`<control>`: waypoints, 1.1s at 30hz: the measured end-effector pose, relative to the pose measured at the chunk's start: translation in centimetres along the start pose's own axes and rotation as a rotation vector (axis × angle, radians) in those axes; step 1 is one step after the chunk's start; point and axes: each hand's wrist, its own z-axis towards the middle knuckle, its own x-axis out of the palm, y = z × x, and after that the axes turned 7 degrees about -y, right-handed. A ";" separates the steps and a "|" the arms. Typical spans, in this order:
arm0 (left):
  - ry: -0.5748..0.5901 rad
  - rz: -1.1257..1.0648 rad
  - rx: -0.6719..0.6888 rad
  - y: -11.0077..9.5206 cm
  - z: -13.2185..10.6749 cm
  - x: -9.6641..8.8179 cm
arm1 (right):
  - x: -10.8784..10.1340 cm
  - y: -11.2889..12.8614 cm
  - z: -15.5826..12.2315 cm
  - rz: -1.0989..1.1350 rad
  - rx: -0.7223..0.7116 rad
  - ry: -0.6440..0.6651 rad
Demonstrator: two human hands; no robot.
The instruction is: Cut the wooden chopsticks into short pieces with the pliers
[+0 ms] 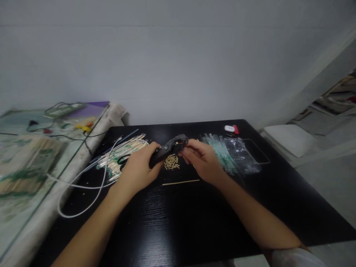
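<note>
My left hand (141,163) is closed around a black tool (167,150) with a curved, hooked far end, held above the table. At that hooked end, the fingertips of my right hand (203,159) are pinched together; what lies between them is too small to make out. Beneath the tool is a heap of short cut wooden stick pieces (171,162). A single thin wooden stick (180,182) lies crosswise in front of the heap. Beside my left hand is a bundle of wooden sticks in green-printed clear wrappers (111,167), with black looped handles (123,159) on it, partly hidden.
Flattened clear-and-green wrappers (219,152) lie right of my right hand, near a dark phone-like rectangle (256,151). A white case (229,128) stands at the back. A white cable (80,214) loops across the left side. A glass-topped surface (47,200) adjoins the black table (178,226).
</note>
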 end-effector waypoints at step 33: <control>0.024 -0.012 -0.023 -0.1 -0.1 0.3 | 0.1 -0.6 0.0 -0.026 -0.001 -0.028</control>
